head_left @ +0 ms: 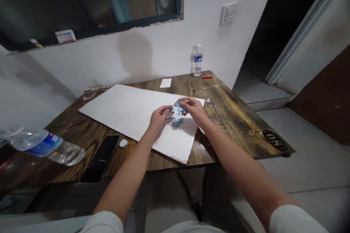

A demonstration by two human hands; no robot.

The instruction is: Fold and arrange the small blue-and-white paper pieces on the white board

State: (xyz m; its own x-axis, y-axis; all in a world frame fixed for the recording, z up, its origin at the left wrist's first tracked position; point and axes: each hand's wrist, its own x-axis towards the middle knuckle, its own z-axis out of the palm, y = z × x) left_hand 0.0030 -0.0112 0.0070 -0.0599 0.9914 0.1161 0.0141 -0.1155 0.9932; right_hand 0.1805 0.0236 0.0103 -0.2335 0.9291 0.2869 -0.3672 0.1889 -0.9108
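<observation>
My right hand (pixel 193 109) pinches a paper cut-out (pixel 179 106) marked with blue lines, above the right part of a white board (pixel 131 105). My left hand (pixel 159 118) is closed at the fingertips on a smaller paper piece with blue marks (pixel 171 110), close beside the first. Whether these two pieces are joined I cannot tell. Just below the hands, another blue-patterned cut-out (pixel 177 122) shows over the board. A small star-shaped paper piece (pixel 208 100) lies on the wood past the board's right corner.
On the dark wooden table (pixel 232 123) a water bottle (pixel 197 60) stands by the wall near a red pen-like stick (pixel 207 77). A white paper (pixel 165 83) and a cable (pixel 94 91) lie at the back. At left are a lying bottle (pixel 46 145), a phone (pixel 101 158) and a white cap (pixel 123 143).
</observation>
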